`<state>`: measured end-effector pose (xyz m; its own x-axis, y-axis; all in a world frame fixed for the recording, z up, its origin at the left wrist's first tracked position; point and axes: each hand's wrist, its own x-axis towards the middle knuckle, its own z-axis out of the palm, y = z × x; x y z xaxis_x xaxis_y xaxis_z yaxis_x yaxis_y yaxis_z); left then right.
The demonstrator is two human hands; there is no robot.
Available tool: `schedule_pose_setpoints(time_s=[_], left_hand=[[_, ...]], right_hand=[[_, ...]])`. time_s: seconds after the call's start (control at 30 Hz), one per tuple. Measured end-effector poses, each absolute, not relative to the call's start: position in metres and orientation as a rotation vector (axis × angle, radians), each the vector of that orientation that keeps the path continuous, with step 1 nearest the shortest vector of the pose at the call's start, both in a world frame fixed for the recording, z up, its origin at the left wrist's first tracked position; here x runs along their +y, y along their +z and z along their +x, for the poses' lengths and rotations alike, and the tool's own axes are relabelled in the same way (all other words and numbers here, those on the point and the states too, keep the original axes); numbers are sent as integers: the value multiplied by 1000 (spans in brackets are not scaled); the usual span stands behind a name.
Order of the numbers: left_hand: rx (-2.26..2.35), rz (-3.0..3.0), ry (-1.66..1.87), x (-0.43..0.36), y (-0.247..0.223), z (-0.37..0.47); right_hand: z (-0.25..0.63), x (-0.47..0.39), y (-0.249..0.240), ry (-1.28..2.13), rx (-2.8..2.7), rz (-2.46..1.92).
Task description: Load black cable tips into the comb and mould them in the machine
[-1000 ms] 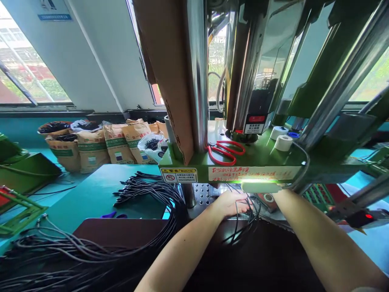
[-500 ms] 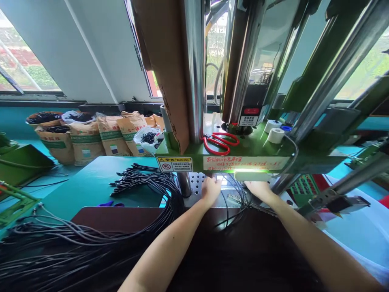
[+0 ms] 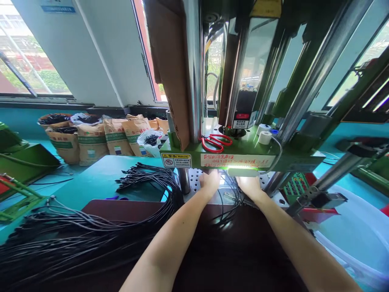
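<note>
My left hand (image 3: pixel 210 182) reaches under the green machine plate (image 3: pixel 298 160), over a metal bed with holes (image 3: pixel 195 183). To its right, my right hand (image 3: pixel 251 187) reaches in below a small lit lamp (image 3: pixel 243 172). The plate and the glare hide the fingers of both hands, so I cannot tell what they hold. Thin black cables (image 3: pixel 231 202) run out between the hands and hang over the front edge of the bed. A small metal piece (image 3: pixel 228 196) lies among these cables.
Red-handled scissors (image 3: pixel 217 142) and white rolls (image 3: pixel 265 138) lie on the plate. A thick bundle of black cables (image 3: pixel 146 176) covers the left table. Paper sacks (image 3: pixel 114 136) stand by the wall. A button panel (image 3: pixel 295 185) and a translucent tub (image 3: pixel 349 227) are at right.
The camera view has shifted and pulled back slightly, showing more of the tub at right. Both hands stay under the plate, with little visible movement against the machine.
</note>
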<state>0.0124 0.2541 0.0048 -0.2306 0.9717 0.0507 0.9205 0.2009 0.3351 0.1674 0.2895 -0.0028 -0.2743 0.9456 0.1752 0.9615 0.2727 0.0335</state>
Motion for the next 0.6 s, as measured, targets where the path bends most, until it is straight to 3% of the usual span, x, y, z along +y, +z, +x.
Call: schedule_pose_setpoints(time_s=[0.6], left_hand=[[2219,1999,544,263,-11,19]], right_hand=[[151,301,-12,-321,-2446,-1616]])
